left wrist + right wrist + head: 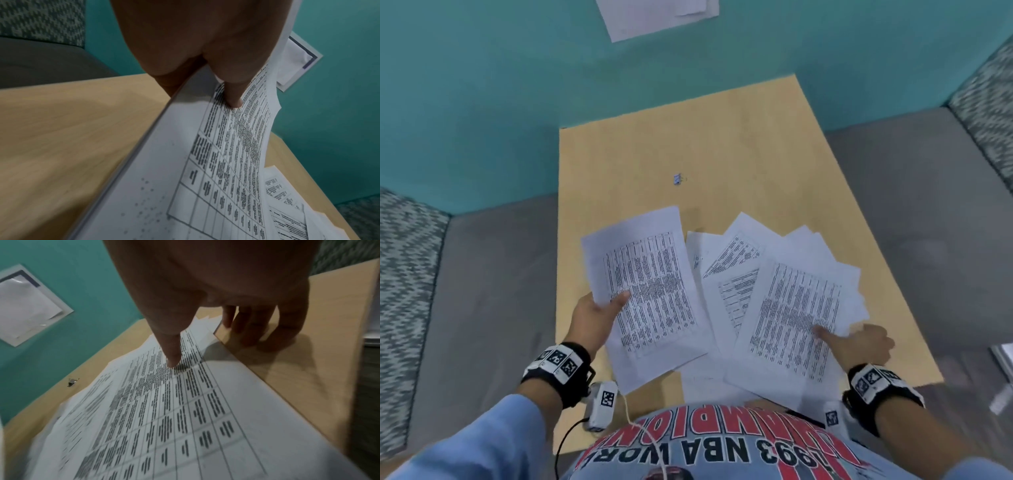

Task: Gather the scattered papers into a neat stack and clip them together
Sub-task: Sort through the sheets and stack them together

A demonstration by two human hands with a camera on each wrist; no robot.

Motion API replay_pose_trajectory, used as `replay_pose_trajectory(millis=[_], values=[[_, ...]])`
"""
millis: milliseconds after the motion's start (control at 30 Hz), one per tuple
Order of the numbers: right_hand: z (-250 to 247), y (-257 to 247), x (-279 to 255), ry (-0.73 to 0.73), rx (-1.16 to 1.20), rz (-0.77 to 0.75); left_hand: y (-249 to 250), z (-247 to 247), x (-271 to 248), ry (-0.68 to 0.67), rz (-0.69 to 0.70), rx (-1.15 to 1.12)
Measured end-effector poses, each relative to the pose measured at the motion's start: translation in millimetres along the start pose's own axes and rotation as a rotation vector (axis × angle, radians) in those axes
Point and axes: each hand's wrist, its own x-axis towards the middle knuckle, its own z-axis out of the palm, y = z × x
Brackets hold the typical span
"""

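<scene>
My left hand [606, 308] holds a thin bundle of printed sheets [650, 294] over the left of the wooden table [722, 144]. In the left wrist view its thumb [234, 99] lies on top of the bundle [205, 178] and the fingers are hidden beneath. More printed sheets [791, 301] lie fanned on the table's right. My right hand [859, 339] presses its thumb [172, 358] on the top sheet [185, 418], fingertips [257, 335] on the table beside the sheet's edge. A small binder clip [677, 179] lies alone further back, also visible as the clip [72, 382] in the right wrist view.
Grey upholstered seating [493, 291] runs along both sides of the table, with patterned cushions [404, 274] at the outer edges. A teal wall [500, 102] stands behind the table, with a clear sleeve of paper [654, 17] fixed to it. Bare tabletop lies around the clip.
</scene>
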Motion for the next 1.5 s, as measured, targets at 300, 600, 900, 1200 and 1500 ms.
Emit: replay_pose_trajectory(millis=[300,600,900,1200,1500], values=[[-16,-65,18,-0.042,-0.048,-0.03,4,-5,-21,0.071,-0.033,0.027],[-42,-84,15,-0.201,0.304,-0.474,-11,-18,-50,0.198,-0.069,-0.079],[-93,-109,23,-0.292,0.438,-0.511,-30,-33,-52,0.298,-0.109,-0.094],[-87,-144,14,-0.55,0.177,-0.625,-35,-40,-45,0.276,-0.095,-0.135],[26,-113,-15,-0.494,-0.122,-0.551,-40,-44,-41,0.234,-0.122,-0.171]])
